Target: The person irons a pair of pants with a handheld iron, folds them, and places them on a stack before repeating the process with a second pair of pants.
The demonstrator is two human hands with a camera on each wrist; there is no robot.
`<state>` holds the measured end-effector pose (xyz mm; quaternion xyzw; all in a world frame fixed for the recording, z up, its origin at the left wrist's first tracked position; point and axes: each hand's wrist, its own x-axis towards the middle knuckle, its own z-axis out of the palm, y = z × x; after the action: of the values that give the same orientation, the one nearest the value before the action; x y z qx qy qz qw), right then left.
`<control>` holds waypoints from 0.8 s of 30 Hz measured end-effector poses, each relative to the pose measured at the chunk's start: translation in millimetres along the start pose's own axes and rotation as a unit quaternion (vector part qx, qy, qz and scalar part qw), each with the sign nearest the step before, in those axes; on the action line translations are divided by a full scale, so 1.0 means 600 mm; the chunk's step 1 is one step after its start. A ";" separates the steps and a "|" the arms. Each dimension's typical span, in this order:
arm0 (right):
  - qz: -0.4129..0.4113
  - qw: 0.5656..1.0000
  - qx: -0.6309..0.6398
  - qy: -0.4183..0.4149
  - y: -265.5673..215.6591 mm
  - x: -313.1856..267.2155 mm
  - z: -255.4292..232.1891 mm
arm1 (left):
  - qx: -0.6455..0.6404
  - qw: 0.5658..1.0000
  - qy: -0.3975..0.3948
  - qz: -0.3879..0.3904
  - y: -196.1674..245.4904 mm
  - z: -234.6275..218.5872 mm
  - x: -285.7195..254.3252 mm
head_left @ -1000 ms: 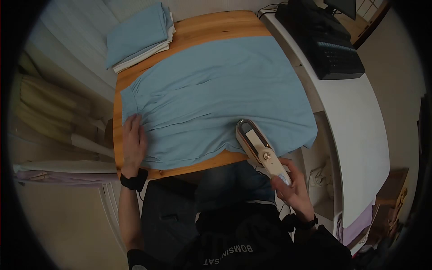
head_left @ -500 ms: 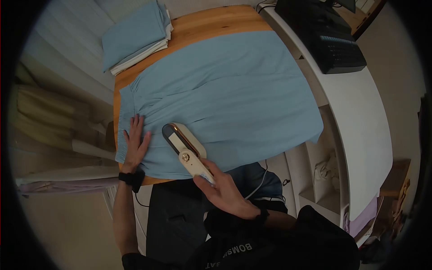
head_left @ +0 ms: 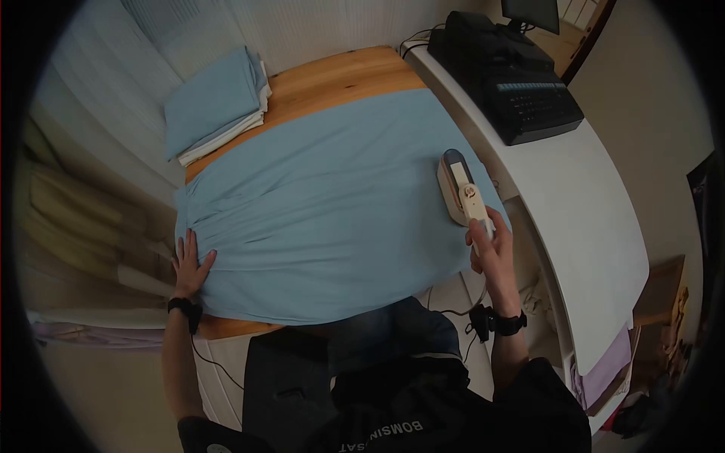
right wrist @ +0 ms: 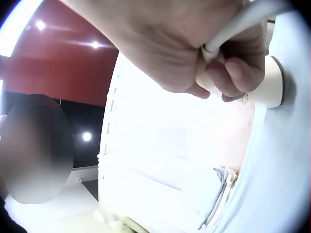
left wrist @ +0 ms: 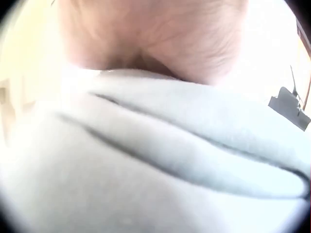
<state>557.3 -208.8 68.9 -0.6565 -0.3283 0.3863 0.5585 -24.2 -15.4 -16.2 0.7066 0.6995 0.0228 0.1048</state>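
Observation:
A light blue skirt [head_left: 332, 219] with a gathered waistband is spread over the wooden table. My left hand [head_left: 191, 268] rests on its waistband end, fingers spread and pointing away from me. In the left wrist view, the palm's heel presses over blurred cloth folds [left wrist: 170, 155]. With my right hand [head_left: 495, 253] I grip the handle of a cream handheld iron [head_left: 451, 192], whose head lies over the skirt's right end, near the hem. A white cord [right wrist: 238, 29] runs out of the handle's end in the right wrist view.
Folded blue and white cloths [head_left: 211, 109] are stacked at the table's back left corner. Bare wood of the table [head_left: 332, 79] shows along the back. A white counter [head_left: 581, 204] curves along the right, carrying a black machine with keys [head_left: 536, 106]. Curtains [head_left: 91, 219] hang at left.
The iron went from the skirt's near edge leftward toward my left hand, then far right to the hem end. My left hand has stayed at the waistband, its fingers now spread.

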 end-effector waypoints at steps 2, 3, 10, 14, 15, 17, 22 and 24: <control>0.011 0.999 0.015 -0.043 -0.005 -0.027 0.015 | 0.006 0.995 -0.042 -0.095 -0.052 -0.010 -0.019; -0.017 0.997 0.008 -0.072 0.006 -0.044 0.030 | 0.018 0.983 -0.083 -0.161 -0.066 -0.016 -0.025; 0.009 0.944 0.008 -0.330 0.036 -0.119 0.179 | 0.087 0.992 0.077 0.044 0.121 -0.006 -0.004; 0.015 0.936 0.009 -0.352 0.054 -0.126 0.189 | 0.026 0.999 -0.018 0.039 0.216 0.026 0.034; 0.028 0.944 -0.006 -0.329 0.050 -0.116 0.174 | 0.072 0.997 -0.018 -0.001 0.218 0.033 0.038; 0.017 0.968 -0.024 -0.251 0.037 -0.096 0.128 | 0.058 0.998 -0.025 -0.017 0.144 0.041 0.068; 0.070 0.992 0.030 -0.103 0.009 -0.018 -0.004 | 0.070 0.995 -0.025 -0.062 0.064 0.028 0.092; 0.059 0.996 0.041 -0.049 0.003 0.005 -0.040 | 0.065 0.996 -0.022 -0.059 0.057 0.025 0.087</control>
<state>579.8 -218.2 68.7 -0.6317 -0.2993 0.4635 0.5446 13.4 34.6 -30.6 0.6694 0.7377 -0.0450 0.0752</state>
